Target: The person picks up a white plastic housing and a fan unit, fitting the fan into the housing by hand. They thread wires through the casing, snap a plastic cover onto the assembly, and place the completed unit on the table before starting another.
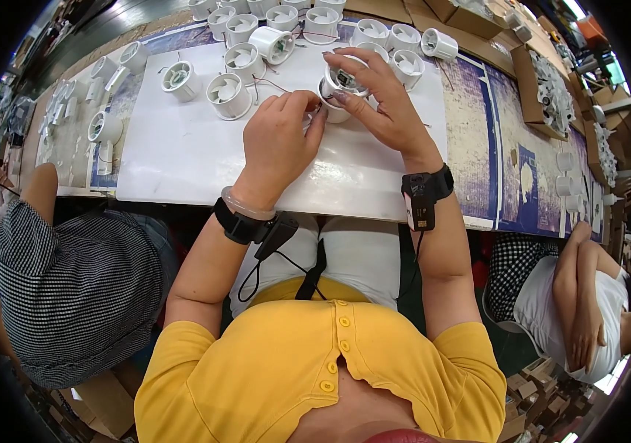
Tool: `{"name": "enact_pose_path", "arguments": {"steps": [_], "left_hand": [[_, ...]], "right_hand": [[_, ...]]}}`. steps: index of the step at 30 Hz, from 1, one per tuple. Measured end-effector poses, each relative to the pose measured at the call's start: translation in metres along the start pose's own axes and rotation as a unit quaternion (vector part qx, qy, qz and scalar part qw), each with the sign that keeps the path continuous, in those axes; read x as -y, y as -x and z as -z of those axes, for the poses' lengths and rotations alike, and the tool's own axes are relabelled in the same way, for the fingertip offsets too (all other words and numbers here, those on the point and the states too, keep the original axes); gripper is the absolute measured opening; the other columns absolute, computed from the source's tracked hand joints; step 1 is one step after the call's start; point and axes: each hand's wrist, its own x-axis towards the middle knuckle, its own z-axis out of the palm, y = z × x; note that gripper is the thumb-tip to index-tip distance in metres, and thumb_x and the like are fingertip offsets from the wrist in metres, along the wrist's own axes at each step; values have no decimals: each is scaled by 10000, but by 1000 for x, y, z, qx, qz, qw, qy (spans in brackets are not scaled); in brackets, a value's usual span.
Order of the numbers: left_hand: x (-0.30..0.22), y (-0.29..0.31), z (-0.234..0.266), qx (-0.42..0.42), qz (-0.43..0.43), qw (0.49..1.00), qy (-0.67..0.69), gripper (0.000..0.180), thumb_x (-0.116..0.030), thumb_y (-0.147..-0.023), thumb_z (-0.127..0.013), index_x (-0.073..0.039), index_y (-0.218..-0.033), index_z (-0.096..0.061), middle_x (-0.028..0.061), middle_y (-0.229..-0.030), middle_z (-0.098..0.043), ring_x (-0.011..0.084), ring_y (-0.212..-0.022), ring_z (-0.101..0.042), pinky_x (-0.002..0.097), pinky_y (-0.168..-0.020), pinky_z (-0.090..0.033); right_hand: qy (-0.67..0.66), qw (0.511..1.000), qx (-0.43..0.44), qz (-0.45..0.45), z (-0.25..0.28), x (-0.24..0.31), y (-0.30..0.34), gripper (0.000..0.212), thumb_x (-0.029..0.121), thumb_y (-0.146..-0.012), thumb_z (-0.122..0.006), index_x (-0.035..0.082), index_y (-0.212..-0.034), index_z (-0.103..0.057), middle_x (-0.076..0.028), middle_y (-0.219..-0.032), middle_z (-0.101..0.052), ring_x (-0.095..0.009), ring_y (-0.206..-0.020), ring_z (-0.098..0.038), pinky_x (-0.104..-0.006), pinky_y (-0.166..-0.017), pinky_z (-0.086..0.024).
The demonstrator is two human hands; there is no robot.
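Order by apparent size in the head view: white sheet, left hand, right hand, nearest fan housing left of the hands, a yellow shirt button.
White sheet
Left hand, right hand: too alike to rank
Fan housing
Yellow shirt button

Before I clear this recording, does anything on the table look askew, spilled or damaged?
Mildly: one white fan housing at the back and another farther right are tipped, unlike the upright fan housings. The purple table covering at right also looks scuffed and patchy. No spill shows.
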Motion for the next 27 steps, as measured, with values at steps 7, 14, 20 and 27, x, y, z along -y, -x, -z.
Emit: {"name": "enact_pose_path", "arguments": {"steps": [7, 14, 20, 27], "left_hand": [[2, 1, -6, 25, 85, 996, -15, 106, -142, -789, -660, -112, -884, -625, 42, -708, -624, 243, -656, -609, 348, -587, -479], [3, -1, 1, 38, 6, 998, -57, 92, -128, -757, -656, -103, -828, -603, 52, -713, -596, 245, -678, -606, 356, -588, -481], [9, -8, 10, 69, -32, 996, -50, 85, -114, -744, -647, -84, -791, -582, 57, -718, -571, 249, -691, -602, 360, -595, -484], [7, -6, 17, 103, 13, 994, 18, 54, -95, -768, -615, -73, -801, -579, 69, -746, -613, 261, -665, -612, 363, -576, -484]], "right_hand": [[-22, 1000, 0, -9, -3, 1, -2, 416, 147, -866, -610, 90, -1275, -556, -110, -1294, -500, -260, -1169, -494, -342, -988, -379], [-12, 1000, -10, 1, -5, 5, -1, 406, 157, -866, -619, 89, -1263, -564, -110, -1294, -504, -265, -1175, -490, -350, -985, -380], [26, 999, -32, 7, -6, 3, -2, 397, 159, -863, -629, 88, -1249, -573, -103, -1268, -529, -265, -1170, -492, -349, -982, -379], [30, 999, -26, -13, -9, 9, -4, 401, 139, -852, -638, 77, -1243, -574, -89, -1242, -547, -251, -1163, -491, -337, -989, -371]]}}
